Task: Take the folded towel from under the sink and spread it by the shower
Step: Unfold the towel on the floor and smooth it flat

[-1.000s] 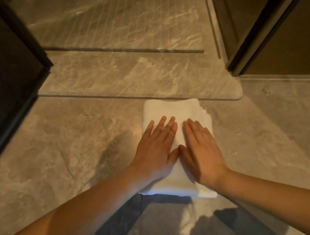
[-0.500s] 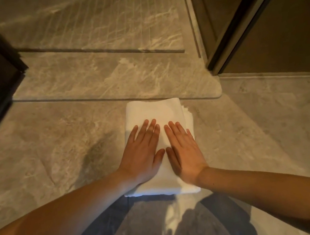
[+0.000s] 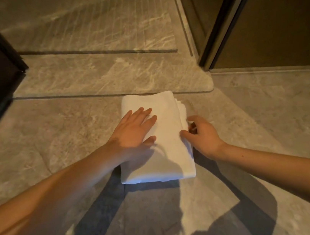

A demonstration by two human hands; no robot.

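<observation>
The folded towel [image 3: 171,145] lay lengthwise away from me on the floor [image 3: 54,148], my left hand [image 3: 132,129] spread flat on it, my right hand [image 3: 203,135] pinching its layered right edge.

Left hand [image 3: 134,129] flat (right hand [image 3: 200,133] curled)

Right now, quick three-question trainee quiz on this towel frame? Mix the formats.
1. True or false: the towel is fully spread out on the floor.
2. The left hand is: A) flat on top of the towel; B) lifting a corner; C) off the towel.
3. Fill in: the right hand pinches the towel's layered ___ edge.
Key: 1 false, it is folded; 2 A; 3 right.
</observation>
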